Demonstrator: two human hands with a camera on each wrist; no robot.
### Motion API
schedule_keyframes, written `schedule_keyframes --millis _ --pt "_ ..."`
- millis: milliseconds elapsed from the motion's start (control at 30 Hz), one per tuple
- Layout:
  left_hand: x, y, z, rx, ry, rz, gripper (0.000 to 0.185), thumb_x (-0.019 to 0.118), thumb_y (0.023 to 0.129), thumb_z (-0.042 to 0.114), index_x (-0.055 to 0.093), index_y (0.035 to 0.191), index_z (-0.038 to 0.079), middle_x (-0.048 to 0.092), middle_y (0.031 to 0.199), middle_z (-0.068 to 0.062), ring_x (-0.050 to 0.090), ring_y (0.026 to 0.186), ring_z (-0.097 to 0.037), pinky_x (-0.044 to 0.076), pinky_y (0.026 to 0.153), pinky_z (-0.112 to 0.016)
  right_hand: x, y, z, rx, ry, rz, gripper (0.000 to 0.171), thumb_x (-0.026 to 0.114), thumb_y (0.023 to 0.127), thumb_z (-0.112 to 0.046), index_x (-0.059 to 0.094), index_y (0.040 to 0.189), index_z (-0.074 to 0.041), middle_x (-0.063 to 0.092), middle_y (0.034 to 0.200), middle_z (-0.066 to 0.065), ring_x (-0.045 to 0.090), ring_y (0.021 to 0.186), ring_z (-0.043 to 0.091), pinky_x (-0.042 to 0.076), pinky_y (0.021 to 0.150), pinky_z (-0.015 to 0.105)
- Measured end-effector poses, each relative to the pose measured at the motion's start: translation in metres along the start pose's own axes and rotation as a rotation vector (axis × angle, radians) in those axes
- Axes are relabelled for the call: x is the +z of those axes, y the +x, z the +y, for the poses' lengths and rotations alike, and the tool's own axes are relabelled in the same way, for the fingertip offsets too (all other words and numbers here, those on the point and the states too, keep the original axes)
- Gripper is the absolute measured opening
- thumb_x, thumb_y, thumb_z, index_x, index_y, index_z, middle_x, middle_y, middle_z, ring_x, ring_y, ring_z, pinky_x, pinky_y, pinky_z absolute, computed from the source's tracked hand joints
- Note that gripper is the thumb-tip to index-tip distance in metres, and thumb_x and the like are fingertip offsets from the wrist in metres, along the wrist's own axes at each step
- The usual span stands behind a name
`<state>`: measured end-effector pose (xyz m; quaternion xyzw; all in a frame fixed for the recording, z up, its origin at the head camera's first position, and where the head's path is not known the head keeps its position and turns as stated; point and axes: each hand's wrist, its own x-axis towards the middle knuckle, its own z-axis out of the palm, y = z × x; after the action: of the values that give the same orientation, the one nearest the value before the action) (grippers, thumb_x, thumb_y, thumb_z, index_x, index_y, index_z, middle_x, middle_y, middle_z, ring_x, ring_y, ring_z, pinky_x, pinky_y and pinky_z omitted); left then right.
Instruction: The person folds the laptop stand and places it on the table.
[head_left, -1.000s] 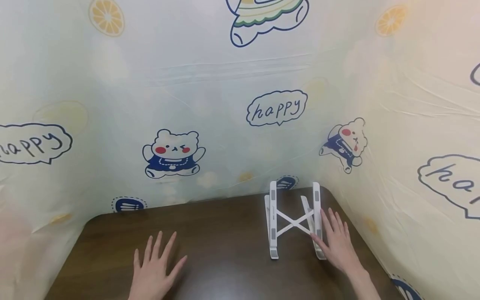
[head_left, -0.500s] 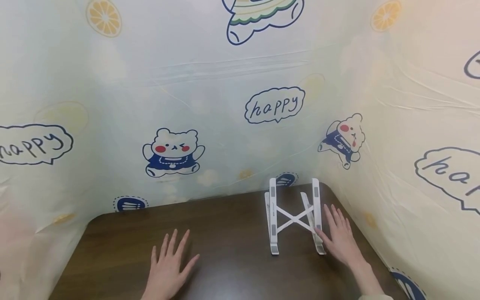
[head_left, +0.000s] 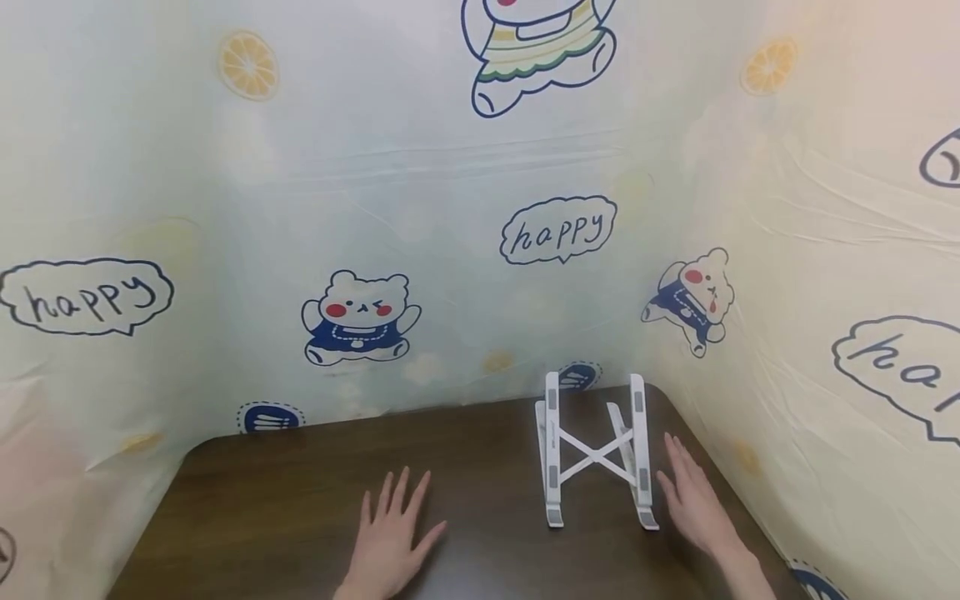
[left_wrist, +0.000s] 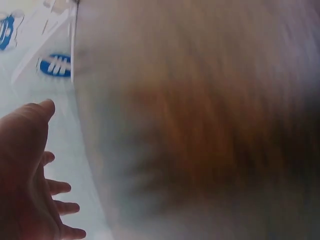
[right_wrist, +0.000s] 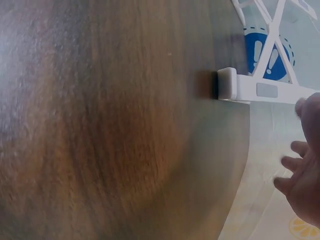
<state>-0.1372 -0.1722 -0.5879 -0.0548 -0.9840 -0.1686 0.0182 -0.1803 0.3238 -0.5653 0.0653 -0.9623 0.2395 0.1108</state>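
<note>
A white folding laptop stand (head_left: 596, 454) with grey pads and crossed bars stands unfolded on the right part of the dark wooden table (head_left: 300, 500). Just right of it in the head view is my right hand (head_left: 697, 500), fingers straight, a small gap apart from the stand. In the right wrist view the stand's lipped end (right_wrist: 235, 85) shows, with the thumb near its side rail; touch cannot be told there. Left of the stand my left hand (head_left: 392, 537) is spread over the table, holding nothing. The left wrist view shows that hand's thumb and fingertips (left_wrist: 60, 187) beside a blurred tabletop.
A pale printed cloth (head_left: 450, 333) with cartoon bears and "happy" bubbles hangs behind the table. Another cloth side (head_left: 847, 250) closes in on the right, close to my right hand. The table's back edge runs just behind the stand.
My left hand has moved right, towards the stand. My right hand has drawn away from the stand's right rail. The stand keeps its place; the head view has shifted slightly.
</note>
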Motion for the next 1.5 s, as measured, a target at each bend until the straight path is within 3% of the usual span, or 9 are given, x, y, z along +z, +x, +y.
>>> schedule_keyframes --millis 200,300,367,467,600,767,933,1233,1500 --pt "0.014 0.007 0.033 0.092 -0.167 -0.043 0.077 0.072 0.105 0.047 0.043 0.168 0.015 0.044 0.171 -0.027 0.042 0.158 -0.054 0.036 0.123 -0.081 -0.002 0.0 0.003 0.114 0.201 -0.005 0.056 0.05 0.114 -0.004 0.035 0.166 0.008 0.05 0.16 0.039 0.055 0.142 0.06 0.053 0.114 0.069" --pt "0.015 0.015 0.049 0.139 -0.26 -0.029 0.071 0.072 0.107 0.037 0.045 0.167 0.01 0.048 0.168 -0.027 0.048 0.155 -0.052 0.043 0.122 -0.075 -0.004 0.004 0.006 0.131 0.282 0.036 0.05 0.051 0.113 -0.001 0.043 0.161 0.011 0.064 0.147 0.038 0.07 0.128 0.052 0.065 0.102 0.042" --pt "0.015 0.021 0.058 0.159 -0.322 -0.012 0.067 0.071 0.108 0.032 0.046 0.166 0.009 0.05 0.167 -0.026 0.051 0.153 -0.049 0.047 0.121 -0.071 -0.004 0.007 0.008 0.14 0.329 0.037 0.048 0.051 0.112 0.001 0.045 0.159 0.013 0.067 0.142 0.038 0.076 0.12 0.044 0.062 0.093 0.023" --pt "0.016 0.031 0.069 0.169 -0.406 0.009 0.063 0.069 0.109 0.029 0.047 0.165 0.009 0.054 0.165 -0.023 0.056 0.15 -0.045 0.05 0.12 -0.066 -0.005 0.012 0.009 0.174 0.407 -0.006 0.049 0.049 0.112 0.003 0.042 0.159 0.014 0.065 0.144 0.04 0.078 0.117 0.038 0.055 0.088 0.01" --pt "0.021 0.046 0.081 0.17 -0.568 0.018 0.058 0.067 0.11 0.025 0.05 0.163 0.005 0.058 0.16 -0.025 0.062 0.143 -0.045 0.052 0.119 -0.063 -0.004 0.017 0.012 0.224 0.523 -0.063 0.052 0.048 0.111 0.006 0.039 0.162 0.013 0.06 0.149 0.041 0.079 0.118 0.026 0.058 0.09 0.013" --pt "0.025 0.067 0.093 0.133 -0.865 -0.028 0.055 0.064 0.11 0.012 0.049 0.16 -0.004 0.065 0.146 -0.035 0.074 0.124 -0.047 0.066 0.1 -0.052 0.0 0.022 0.016 0.275 0.701 -0.103 0.055 0.048 0.113 0.004 0.034 0.166 0.01 0.054 0.156 0.042 0.074 0.108 -0.004 0.063 0.096 0.02" --pt "0.024 0.084 0.104 0.036 -1.051 -0.122 0.059 0.063 0.109 0.005 0.044 0.163 -0.005 0.066 0.143 -0.038 0.075 0.12 -0.048 0.069 0.096 -0.049 0.003 0.026 0.019 0.315 0.854 -0.137 0.057 0.045 0.113 0.003 0.029 0.168 0.008 0.052 0.158 0.042 0.074 0.104 -0.005 0.065 0.1 0.026" --pt "0.025 0.099 0.118 -0.06 -1.192 -0.243 0.063 0.06 0.108 0.0 0.038 0.167 -0.002 0.067 0.143 -0.036 0.075 0.123 -0.044 0.064 0.107 -0.052 0.004 0.034 0.024 0.372 0.947 -0.201 0.06 0.048 0.112 0.0 0.028 0.168 0.009 0.072 0.14 0.019 0.075 0.103 0.003 0.065 0.099 0.026" --pt "0.032 0.106 0.121 -0.066 -1.258 -0.291 0.061 0.059 0.109 0.0 0.038 0.166 -0.004 0.065 0.144 -0.038 0.074 0.125 -0.046 0.064 0.108 -0.054 0.008 0.038 0.024 0.38 0.999 -0.225 0.062 0.053 0.112 -0.006 0.029 0.167 0.01 0.078 0.123 -0.001 0.074 0.104 0.004 0.063 0.096 0.022"
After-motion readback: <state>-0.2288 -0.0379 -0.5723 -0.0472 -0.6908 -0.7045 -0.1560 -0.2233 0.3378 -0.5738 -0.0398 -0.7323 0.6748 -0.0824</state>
